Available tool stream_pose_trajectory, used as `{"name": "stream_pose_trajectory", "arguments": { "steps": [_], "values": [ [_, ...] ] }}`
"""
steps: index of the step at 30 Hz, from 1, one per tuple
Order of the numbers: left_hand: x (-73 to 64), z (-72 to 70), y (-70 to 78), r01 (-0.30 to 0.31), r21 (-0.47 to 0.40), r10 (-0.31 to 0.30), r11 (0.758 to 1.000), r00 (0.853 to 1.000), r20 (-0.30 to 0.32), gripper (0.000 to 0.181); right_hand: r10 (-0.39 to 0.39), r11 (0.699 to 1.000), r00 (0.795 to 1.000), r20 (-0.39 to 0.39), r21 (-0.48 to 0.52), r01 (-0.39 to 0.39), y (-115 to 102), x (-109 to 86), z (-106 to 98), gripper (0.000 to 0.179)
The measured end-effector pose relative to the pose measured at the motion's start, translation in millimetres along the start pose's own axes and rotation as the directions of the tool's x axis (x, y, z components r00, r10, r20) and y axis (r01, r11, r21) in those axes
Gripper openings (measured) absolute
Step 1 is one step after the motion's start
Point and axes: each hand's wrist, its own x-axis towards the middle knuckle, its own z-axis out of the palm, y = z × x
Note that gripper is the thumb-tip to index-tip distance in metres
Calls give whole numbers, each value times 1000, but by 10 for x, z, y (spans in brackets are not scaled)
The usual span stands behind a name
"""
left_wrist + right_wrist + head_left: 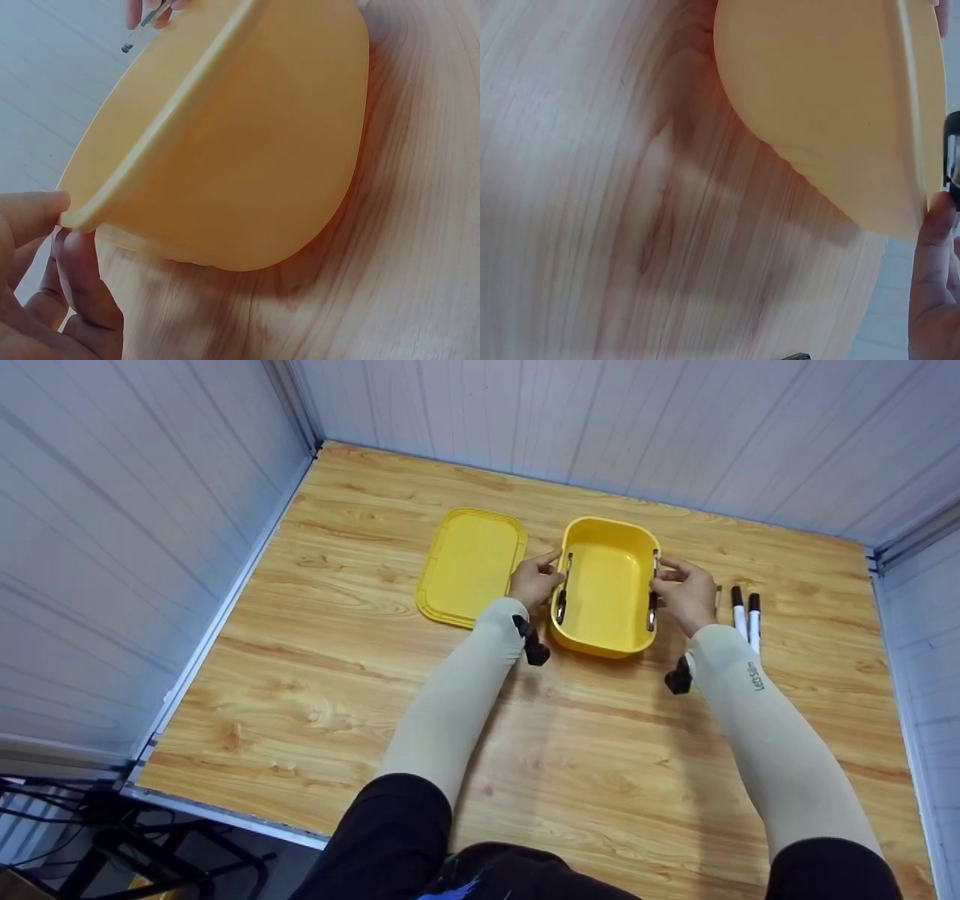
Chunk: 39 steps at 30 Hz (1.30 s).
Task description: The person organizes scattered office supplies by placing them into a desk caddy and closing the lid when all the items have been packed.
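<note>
A yellow plastic box (604, 592) without its lid stands between both hands. My left hand (534, 582) pinches its left rim; in the left wrist view the thumb lies over the rim (165, 112) with fingers curled under it. At the opposite rim, my right hand (686, 592) holds a pen (652, 604) with black and clear parts, its fingertip (939, 214) right at the rim. Another slim black-and-silver pen (562, 604) lies along the inside of the box's left wall.
The flat yellow lid (476, 562) lies on the wooden table (322, 682) left of the box. Two white markers with black caps (738, 604) lie to the right, beside my right wrist. White panels (487, 420) wall in the table at the back and sides.
</note>
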Motion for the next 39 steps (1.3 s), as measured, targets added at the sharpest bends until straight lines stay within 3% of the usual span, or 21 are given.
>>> {"name": "stream_pose_trajectory", "arguments": {
  "steps": [7, 21, 26, 33, 39],
  "values": [
    [-13, 0, 0, -11, -7, 11, 1000, 1000, -2, 49, 5, 999, 1000, -4, -39, -5, -17, -29, 18, 43],
    [-1, 0, -12, -18, 28, 19, 999, 1000, -17, 48, 16, 999, 999, 32, 36, -17, -72, -31, 184, 44],
    [8, -5, -7, -31, 46, 32, 998, 999, -22, 48, -21, 999, 999, 42, 35, 20, -87, -4, 277, 43],
    [3, -14, -1, -16, -6, 16, 1000, 1000, -13, 49, -35, 999, 999, -16, 11, 35, -108, 55, 440, 43],
    [0, -6, -18, 4, -30, -4, 1000, 1000, -2, 48, -113, 992, 990, -90, -67, 107, -48, 100, 543, 42]
  ]
}}
